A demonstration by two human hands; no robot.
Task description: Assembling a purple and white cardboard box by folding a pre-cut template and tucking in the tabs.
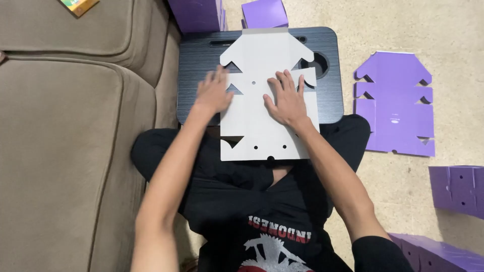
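Note:
A flat white die-cut cardboard sheet (259, 60) with notches and small holes lies across a black lap tray (199, 60) over my crossed legs. My left hand (214, 91) presses flat on the sheet's left edge, fingers spread. Flat on the right half of the sheet rests my right hand (287, 98), fingers pointing away from me. Neither hand grips anything.
A beige sofa (65, 126) fills the left. On the floor to the right lies a flat purple die-cut sheet (396, 113). Folded purple boxes sit at the right edge (459, 189), bottom right (438, 254), and beyond the tray (264, 12). The tray has a round cup hole (318, 63).

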